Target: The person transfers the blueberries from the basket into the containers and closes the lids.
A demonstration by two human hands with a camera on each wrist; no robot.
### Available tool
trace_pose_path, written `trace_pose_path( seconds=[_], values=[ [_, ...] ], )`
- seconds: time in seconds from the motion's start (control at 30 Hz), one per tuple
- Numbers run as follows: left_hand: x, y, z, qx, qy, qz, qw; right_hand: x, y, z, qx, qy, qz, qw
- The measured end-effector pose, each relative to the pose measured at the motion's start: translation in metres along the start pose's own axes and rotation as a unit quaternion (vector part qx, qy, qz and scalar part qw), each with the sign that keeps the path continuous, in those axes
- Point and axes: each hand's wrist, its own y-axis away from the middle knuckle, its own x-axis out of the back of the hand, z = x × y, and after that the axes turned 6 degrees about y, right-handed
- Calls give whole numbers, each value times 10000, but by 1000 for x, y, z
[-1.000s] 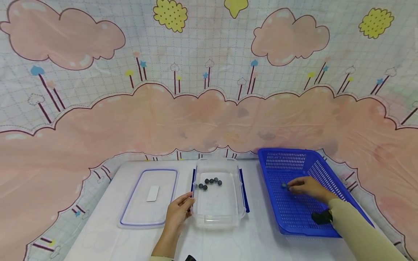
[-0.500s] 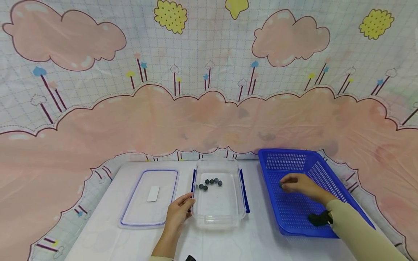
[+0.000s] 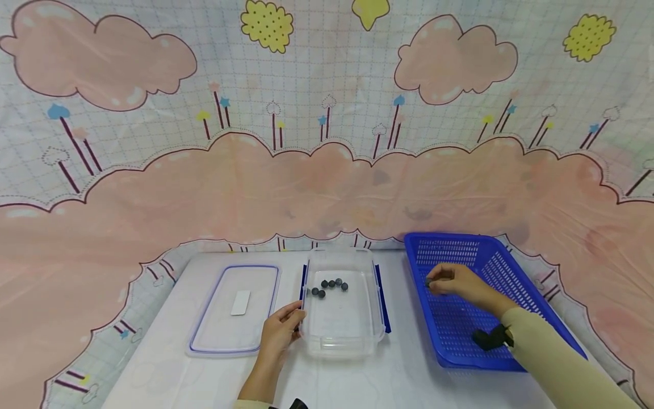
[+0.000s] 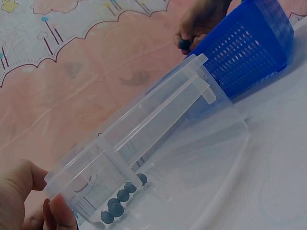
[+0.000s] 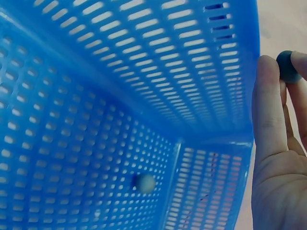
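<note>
My right hand [image 3: 432, 282] pinches a dark blueberry [image 3: 428, 282] between thumb and fingertips, above the left wall of the blue basket [image 3: 449, 250]. The right wrist view shows the blueberry [image 5: 287, 67] at my fingers [image 5: 269, 115] just outside the basket rim, and one pale round berry [image 5: 145, 183] left on the basket floor. My left hand [image 3: 292, 321] grips the near left edge of the clear plastic container [image 3: 380, 318]. Several blueberries [image 3: 327, 286] lie in its far half, and they appear again as blueberries [image 4: 120, 201] in the left wrist view.
The container's clear lid [image 3: 235, 309] with a blue seal lies flat to the left. All of it stands on a white table [image 3: 409, 380] covered and backed by a pink cloud-print cloth [image 3: 327, 182]. A black wrist strap [image 3: 487, 338] sits on my right arm over the basket.
My right hand has moved left and slightly up inside the basket toward its left wall, carrying the blueberry. My left hand and the container have stayed put.
</note>
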Motion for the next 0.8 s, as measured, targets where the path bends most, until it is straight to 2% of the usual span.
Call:
trace_pose_path(
  seconds=[0.17,0.37,0.57,0.8],
  values=[
    [0,0,0,-16,-27,-12,10000,-3,-5,-4,112,7,-45,9999],
    [0,0,-1,-12,37,31,10000,-10,-11,-10,37,-63,-32,10000],
    [0,1,-1,-21,18,44,10000,-15,-18,-19,-63,48,86,9999],
    [0,2,0,-29,-1,30,10000,-24,-31,-31,95,-11,205,9997]
  ],
)
